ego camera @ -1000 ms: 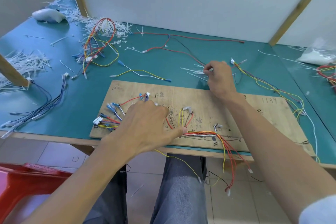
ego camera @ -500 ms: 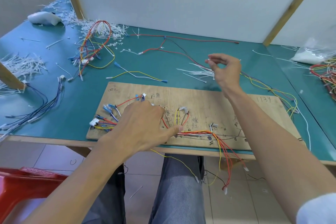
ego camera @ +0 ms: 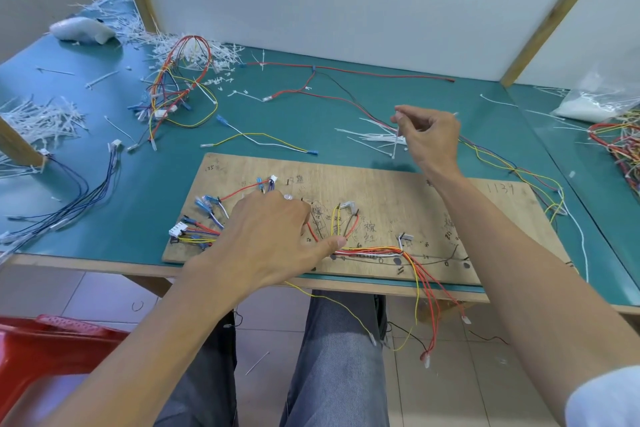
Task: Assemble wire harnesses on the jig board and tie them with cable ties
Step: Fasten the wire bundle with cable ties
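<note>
On the green tabletop (ego camera: 311,121) lies the wooden jig board (ego camera: 398,194), near the front edge. Across its lower part runs the wire harness (ego camera: 374,249), with red, yellow and orange wires whose ends hang over the edge. The left grip (ego camera: 266,239) rests palm down on the harness, released, with fingers spread and the thumb pressing the bundle. The right grip (ego camera: 429,139), held up behind the board, pinches one white cable tie (ego camera: 396,144), which hangs just above a small heap of loose ties (ego camera: 370,139).

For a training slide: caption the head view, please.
Left hand presses wires on the wooden board while the right hand pinches a cable tie above the loose pile.
</note>
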Motion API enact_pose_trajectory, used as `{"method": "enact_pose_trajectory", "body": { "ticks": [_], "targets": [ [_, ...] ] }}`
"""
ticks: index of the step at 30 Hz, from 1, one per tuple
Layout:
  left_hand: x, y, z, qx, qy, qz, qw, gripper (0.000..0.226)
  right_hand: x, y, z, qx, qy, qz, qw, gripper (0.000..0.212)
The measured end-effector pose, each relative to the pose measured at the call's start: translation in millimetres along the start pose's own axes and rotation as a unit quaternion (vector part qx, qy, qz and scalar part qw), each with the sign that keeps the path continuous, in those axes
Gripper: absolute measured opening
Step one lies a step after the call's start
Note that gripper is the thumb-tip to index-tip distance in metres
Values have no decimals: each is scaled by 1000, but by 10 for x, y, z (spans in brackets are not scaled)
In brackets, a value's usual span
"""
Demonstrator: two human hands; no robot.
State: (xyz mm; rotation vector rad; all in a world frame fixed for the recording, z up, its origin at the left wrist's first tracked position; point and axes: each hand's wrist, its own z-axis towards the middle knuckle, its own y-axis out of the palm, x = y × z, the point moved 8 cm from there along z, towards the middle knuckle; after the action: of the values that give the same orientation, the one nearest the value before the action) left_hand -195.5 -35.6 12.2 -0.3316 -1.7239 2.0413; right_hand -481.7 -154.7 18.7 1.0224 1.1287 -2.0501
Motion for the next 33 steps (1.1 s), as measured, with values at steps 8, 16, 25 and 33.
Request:
{"method": "enact_pose_trajectory", "body": {
  "ticks": [8,16,25,33],
  "targets": [
    [-10,0,4,-9,-8,-1,1000,85,83,-135,54,56,56,56,995,15],
    [9,-26,-1,-13,-13,6,1000,85,142,-136,92,81,93,120,985,16],
    [6,-58,-15,-19,-22,5,1000,82,31,-242,73,110,114,224,962,20],
    [44,-278,26,2,-56,-113,992,76,-746,-342,-479,71,98,362,924,23]
  ]
}}
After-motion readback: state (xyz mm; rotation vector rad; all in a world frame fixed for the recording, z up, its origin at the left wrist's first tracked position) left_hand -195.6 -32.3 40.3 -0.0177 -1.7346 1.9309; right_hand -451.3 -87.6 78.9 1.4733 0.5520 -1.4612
